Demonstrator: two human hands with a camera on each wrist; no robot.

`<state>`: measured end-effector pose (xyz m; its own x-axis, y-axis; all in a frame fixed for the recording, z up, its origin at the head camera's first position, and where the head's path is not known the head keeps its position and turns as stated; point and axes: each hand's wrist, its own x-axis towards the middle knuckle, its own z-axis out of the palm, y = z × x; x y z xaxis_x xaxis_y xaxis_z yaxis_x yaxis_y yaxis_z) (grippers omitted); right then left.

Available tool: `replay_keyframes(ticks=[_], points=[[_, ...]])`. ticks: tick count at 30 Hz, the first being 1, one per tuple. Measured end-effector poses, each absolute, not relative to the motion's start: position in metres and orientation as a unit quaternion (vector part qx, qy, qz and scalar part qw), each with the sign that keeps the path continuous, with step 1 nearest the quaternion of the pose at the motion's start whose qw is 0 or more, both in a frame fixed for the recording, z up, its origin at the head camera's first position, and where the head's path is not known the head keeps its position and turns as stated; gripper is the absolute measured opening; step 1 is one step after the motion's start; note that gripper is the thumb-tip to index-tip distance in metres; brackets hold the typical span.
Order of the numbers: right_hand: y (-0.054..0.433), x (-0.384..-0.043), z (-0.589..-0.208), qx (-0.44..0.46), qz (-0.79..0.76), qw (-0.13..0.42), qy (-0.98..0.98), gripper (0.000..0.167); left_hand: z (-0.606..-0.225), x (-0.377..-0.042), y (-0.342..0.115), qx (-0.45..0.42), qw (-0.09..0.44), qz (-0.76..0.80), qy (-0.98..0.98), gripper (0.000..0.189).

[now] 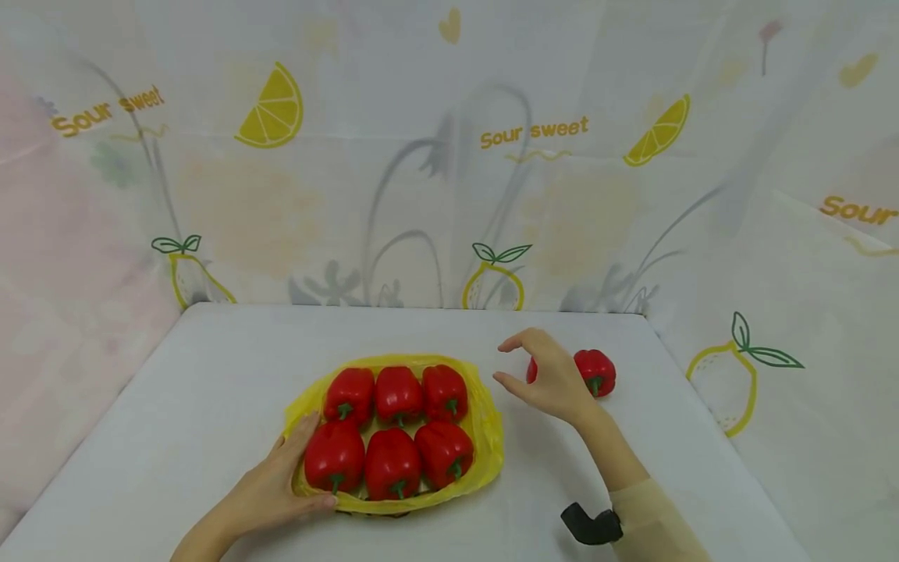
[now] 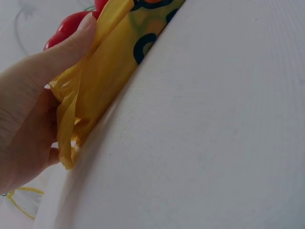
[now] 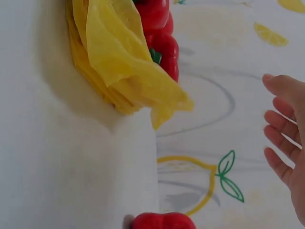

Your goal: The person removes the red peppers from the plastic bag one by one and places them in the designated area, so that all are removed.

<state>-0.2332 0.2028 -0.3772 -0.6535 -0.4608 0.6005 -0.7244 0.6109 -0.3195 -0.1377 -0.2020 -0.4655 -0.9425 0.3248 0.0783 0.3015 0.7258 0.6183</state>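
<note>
Several red bell peppers [image 1: 394, 466] with green stems sit in two rows inside a yellow plastic bag [image 1: 492, 437], which spreads around them on the table. My left hand [image 1: 270, 484] holds the bag's left side, thumb at the front and fingers along the far side. In the left wrist view, the thumb lies over the yellow plastic and some fingers are hidden behind it. My right hand [image 1: 551, 378] hovers right of the bag, thumb and forefinger spread apart with nothing between them. Behind it are two more red bell peppers [image 1: 595, 371], one mostly hidden by the hand.
The white table [image 1: 175, 406] reaches back to a pale curtain [image 1: 421, 156] printed with lemons and lettering. A black strap end [image 1: 591, 524] sticks out at the right sleeve [image 1: 656, 519]. Dark printing shows on the bag's front.
</note>
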Motion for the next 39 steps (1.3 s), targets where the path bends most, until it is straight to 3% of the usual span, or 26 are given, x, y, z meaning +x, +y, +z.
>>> replay_keyframes(ticks=[15, 32, 35, 39], points=[[0.173, -0.211, -0.359, 0.430, 0.252, 0.229, -0.836, 0.040, -0.463, -0.138, -0.202, 0.171, 0.014, 0.328, 0.929, 0.118], [0.143, -0.194, -0.367, 0.501, 0.187, 0.195, -0.822, 0.043, -0.464, -0.138, -0.201, 0.178, 0.012, 0.338, 0.924, 0.118], [0.140, -0.193, -0.370, 0.498, 0.182, 0.170, -0.831, 0.046, -0.464, -0.138, -0.201, 0.179, 0.013, 0.341, 0.923, 0.118], [0.135, -0.192, -0.375, 0.489, 0.159, 0.092, -0.852, 0.055, -0.464, -0.138, -0.202, 0.177, 0.013, 0.339, 0.924, 0.119]])
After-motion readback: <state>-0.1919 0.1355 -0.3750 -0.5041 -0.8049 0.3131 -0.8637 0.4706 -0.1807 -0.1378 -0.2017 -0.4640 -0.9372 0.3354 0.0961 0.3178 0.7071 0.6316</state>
